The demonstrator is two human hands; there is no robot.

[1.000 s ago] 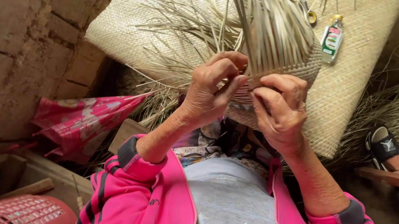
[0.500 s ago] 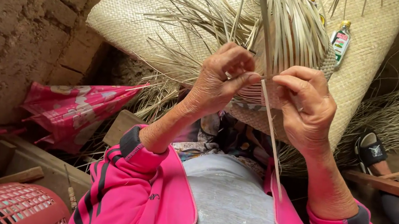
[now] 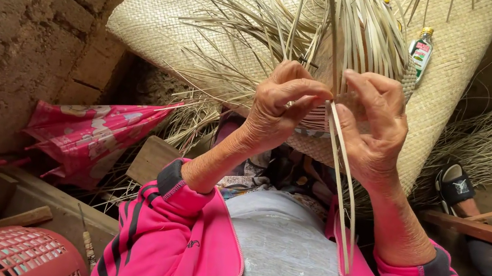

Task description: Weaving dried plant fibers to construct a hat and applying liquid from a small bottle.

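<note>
1. The half-woven pale straw piece (image 3: 331, 116) sits up at chest height, loose ends fanning upward, so the weave edge stays in plain sight.
2. Left hand (image 3: 282, 107) is curled, fingertips pinching the edge.
3. Right hand (image 3: 372, 130) is closed on two long straw strips (image 3: 339, 181) trailing down over the pink jacket (image 3: 186, 249).
4. Behind: big woven straw mat (image 3: 165, 23), small bottle (image 3: 420, 51).
5. Versus half a second ago, the strips hang lower and the hands look a bit closer together.

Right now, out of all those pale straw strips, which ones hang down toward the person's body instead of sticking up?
The pair of long strips trailing from the right hand down over the grey shirt; the other strips fan upward above the left hand.
</note>
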